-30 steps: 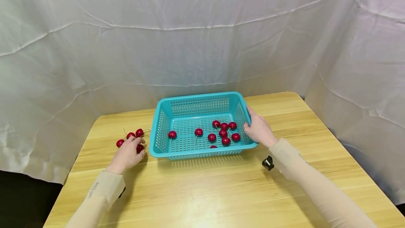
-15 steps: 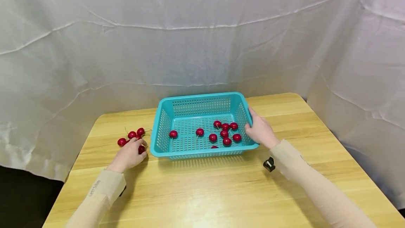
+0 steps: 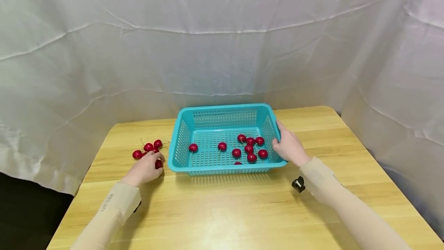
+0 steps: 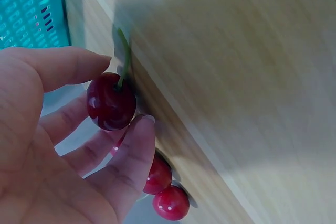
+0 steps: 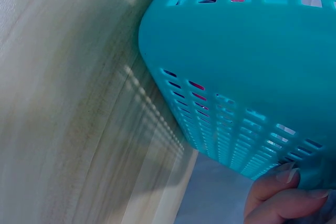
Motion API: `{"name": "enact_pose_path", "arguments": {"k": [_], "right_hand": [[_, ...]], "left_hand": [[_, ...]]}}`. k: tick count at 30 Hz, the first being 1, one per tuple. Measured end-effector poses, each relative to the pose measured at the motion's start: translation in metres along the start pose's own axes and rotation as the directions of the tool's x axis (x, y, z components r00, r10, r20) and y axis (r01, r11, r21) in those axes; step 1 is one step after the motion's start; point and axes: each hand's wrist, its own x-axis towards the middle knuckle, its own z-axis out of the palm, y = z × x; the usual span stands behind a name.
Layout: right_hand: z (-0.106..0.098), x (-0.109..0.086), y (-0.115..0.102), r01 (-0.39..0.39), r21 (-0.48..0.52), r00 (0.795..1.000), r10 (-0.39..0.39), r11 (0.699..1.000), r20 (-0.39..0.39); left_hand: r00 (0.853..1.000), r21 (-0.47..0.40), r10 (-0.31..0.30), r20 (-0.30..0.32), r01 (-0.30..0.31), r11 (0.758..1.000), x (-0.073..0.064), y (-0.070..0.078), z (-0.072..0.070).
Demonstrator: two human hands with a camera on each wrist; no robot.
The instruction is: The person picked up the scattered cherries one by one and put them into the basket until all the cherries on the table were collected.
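In the left wrist view, a dark red cherry with a green stem sits between the thumb and fingers of my left hand, which pinch it. From the head view, my left hand is low over the table at the left, with this cherry at its fingertips. Several more cherries lie just beyond it, partly covered by the fingers. My right hand grips the right rim of a turquoise plastic basket. Its fingers curl at the rim in the right wrist view.
Several cherries lie in the basket, mostly toward its right side. Basket and loose cherries are on a wooden table. A pale hanging cloth stands behind the table and along both sides.
The head view has shifted slightly, so everything appears a little further right. My left hand stays at the same cherry, and my right hand keeps its hold on the basket rim.
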Motion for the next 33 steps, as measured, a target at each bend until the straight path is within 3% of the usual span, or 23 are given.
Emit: {"name": "enact_pose_path", "arguments": {"k": [12, 19, 33], "right_hand": [[0.001, -0.011, 0.005, -0.010, -0.017, 1.000, 0.010, 1.000, -0.003], [0.000, -0.005, 0.003, 0.007, -0.018, 1.000, -0.007, 1.000, -0.022], [0.001, 0.001, 0.003, 0.015, -0.028, 1.000, -0.015, 0.999, 0.013]], "left_hand": [[0.999, 0.009, 0.005, 0.039, -0.006, 1.000, 0.003, 0.005, 0.003], [0.999, 0.016, 0.010, 0.038, -0.011, 1.000, 0.006, 0.004, -0.006], [0.999, -0.001, -0.025, 0.028, 0.025, 1.000, 0.005, 0.004, -0.001]]}}
